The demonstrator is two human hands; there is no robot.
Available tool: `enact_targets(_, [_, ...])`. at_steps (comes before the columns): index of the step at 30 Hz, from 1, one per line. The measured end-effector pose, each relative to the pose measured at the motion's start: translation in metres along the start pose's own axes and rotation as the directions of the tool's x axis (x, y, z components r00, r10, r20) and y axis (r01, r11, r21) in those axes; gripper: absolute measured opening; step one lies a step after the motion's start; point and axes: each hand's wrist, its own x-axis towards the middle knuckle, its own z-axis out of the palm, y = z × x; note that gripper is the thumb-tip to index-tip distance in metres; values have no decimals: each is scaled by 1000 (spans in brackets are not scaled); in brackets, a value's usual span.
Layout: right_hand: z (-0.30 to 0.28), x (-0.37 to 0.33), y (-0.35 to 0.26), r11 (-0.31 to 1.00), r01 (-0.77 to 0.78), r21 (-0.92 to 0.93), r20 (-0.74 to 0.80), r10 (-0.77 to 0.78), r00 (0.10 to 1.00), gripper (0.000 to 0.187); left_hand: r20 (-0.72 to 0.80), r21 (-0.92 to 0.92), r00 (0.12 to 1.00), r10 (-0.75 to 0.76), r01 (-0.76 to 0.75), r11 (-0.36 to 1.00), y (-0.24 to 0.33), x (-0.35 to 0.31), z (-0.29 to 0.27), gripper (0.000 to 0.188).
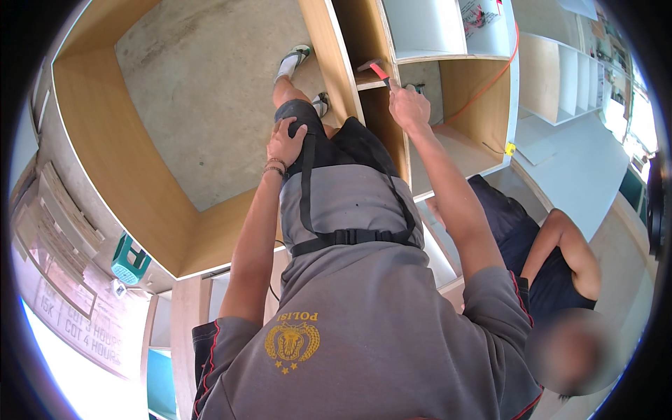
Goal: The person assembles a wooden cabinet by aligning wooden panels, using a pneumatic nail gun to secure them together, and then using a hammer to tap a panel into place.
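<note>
My right hand (409, 107) is closed round the black grip of a hammer (379, 71) with a red handle. The hammer's head reaches over a narrow wooden compartment (379, 115) of the cabinet, near a crosspiece; whether it touches the wood I cannot tell. My left hand (285, 145) lies on my thigh, over the dark shorts (298, 114), with its fingers apart and nothing in them.
A large wooden frame (119, 164) surrounds my feet on the concrete floor (210, 91). An orange cable (483, 89) runs across the cabinet at right. Close on my right is another person (521, 227) in dark clothes. A green plastic stool (130, 259) stands at left.
</note>
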Motion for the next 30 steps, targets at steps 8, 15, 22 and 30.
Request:
enact_targets(8, [-12,4,17,994,-95,45,17,94,995,42,-51,14,999,14,-14,1000,-10,-2,3,54])
enact_targets(15, [1,-1,35,997,-36,61,25,35,999,40,-88,-33,995,46,-49,998,-19,-3,3,49])
enact_targets(22, [13,-8,20,997,11,82,-64,-5,998,41,-69,0,997,22,-22,1000,-17,-1,6,51])
enact_targets(30, [8,-1,25,993,-95,72,13,94,995,40,-99,-19,994,54,-56,998,-11,1,6,48])
